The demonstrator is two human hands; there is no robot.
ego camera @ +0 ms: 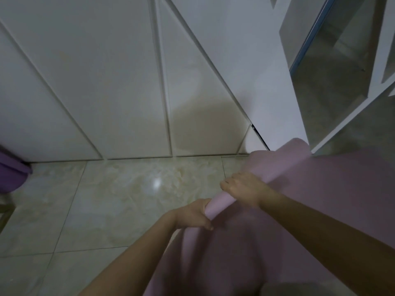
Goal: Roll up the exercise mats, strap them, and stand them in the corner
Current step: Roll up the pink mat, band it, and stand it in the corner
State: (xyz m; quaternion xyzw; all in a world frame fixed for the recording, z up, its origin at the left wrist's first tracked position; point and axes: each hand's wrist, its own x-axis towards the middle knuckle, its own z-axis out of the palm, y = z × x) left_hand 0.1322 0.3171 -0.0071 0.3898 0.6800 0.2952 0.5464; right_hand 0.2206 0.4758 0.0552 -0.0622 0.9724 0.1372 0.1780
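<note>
Head view: left hand (192, 214) and right hand (241, 186) around pink mat roll (277, 165)

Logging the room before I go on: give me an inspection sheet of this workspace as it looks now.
Surface: tiled floor, glossy, with a spot of glare.
Job's things: pink mat, partly rolled, the rest lying flat; no strap seen.
Clutter: purple thing at the left edge, cut off by the frame.
Grips: left grip holds the roll's near end; right grip curls over the roll.
Cables: nothing seen.
Surroundings: white panels ahead; white shelf on the right.
</note>
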